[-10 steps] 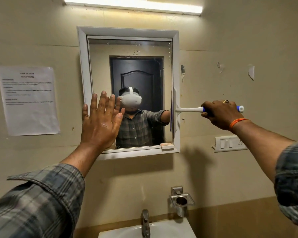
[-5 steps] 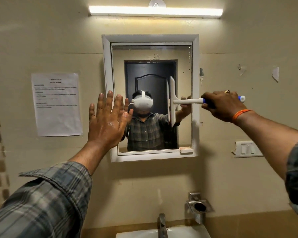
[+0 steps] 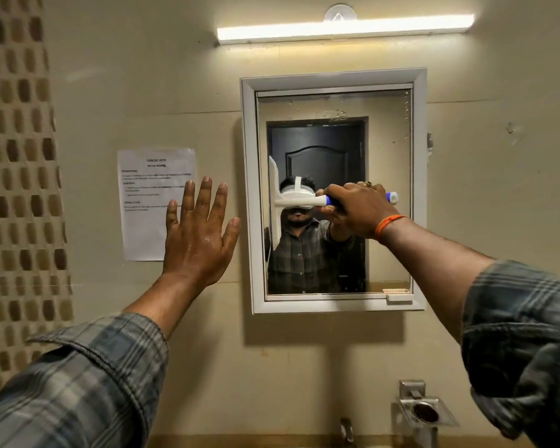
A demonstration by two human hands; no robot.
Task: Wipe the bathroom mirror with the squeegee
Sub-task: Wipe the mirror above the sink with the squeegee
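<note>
Fingers (image 3: 343,202) of the right hand (image 3: 358,210) curl tight round the blue grip of the white plastic squeegee (image 3: 280,202), whose handle lies level and points left. Its long blade stands upright against the glass near the left edge of the white-framed rectangular bathroom mirror (image 3: 333,192), about halfway up. An orange band (image 3: 389,225) circles the right wrist, and a ring shows on one finger. Left of the mirror frame, the left hand (image 3: 198,237) is raised with its fingers (image 3: 204,197) straight and slightly spread, holding nothing; whether the palm touches the beige wall (image 3: 143,92) cannot be told. Behind it a printed white paper sheet (image 3: 149,202) is stuck to the wall, partly covered by the fingertips. Both arms wear grey checked shirt sleeves (image 3: 88,383). Above the mirror glows a long white tube light (image 3: 345,27). At far left runs a strip of brown mosaic tiles (image 3: 17,156). Low at right a square metal wall holder (image 3: 424,412) is fixed, with a metal tap (image 3: 346,430) just left of it.
</note>
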